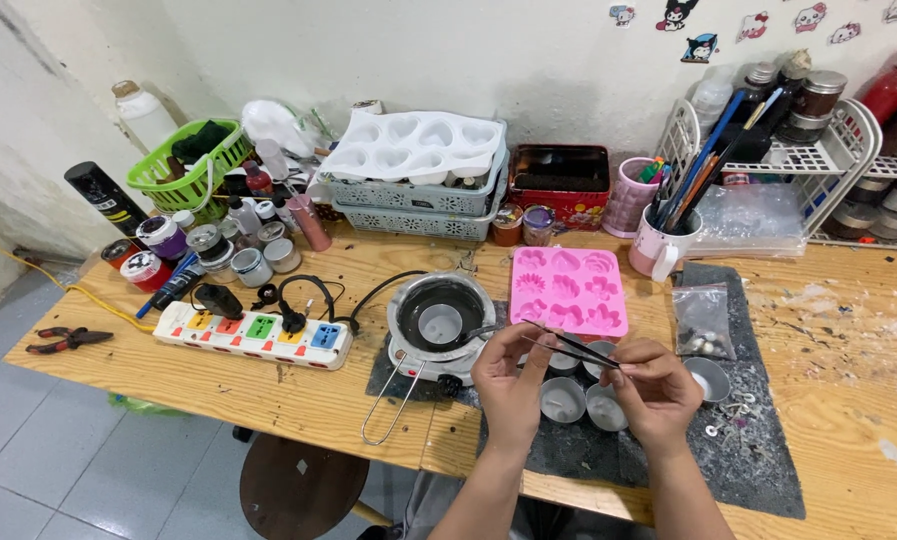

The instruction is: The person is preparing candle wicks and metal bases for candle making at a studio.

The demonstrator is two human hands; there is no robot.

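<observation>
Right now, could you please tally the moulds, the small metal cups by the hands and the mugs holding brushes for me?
Pink mould: 1
White mould: 1
Small metal cups: about 5, some partly hidden by the left hand and right hand, which holds tweezers
Mugs with brushes: 2
Total: about 9

A melting pot (pixel 438 318) was set on a small burner near the middle of the table (pixel 298 385), with a power strip (pixel 253 335) laid to its left. A flower mould (pixel 568 290) was placed just right of the pot. Small cups (pixel 563 400) were grouped before the mould, on a dark mat (pixel 758 440). A bag (pixel 703 320) was laid right of the mould. Behind, stacked baskets (pixel 418 200) were topped by a heart mould tray (pixel 413 145), and pliers (pixel 63 340) were left at the table's far left edge.
</observation>
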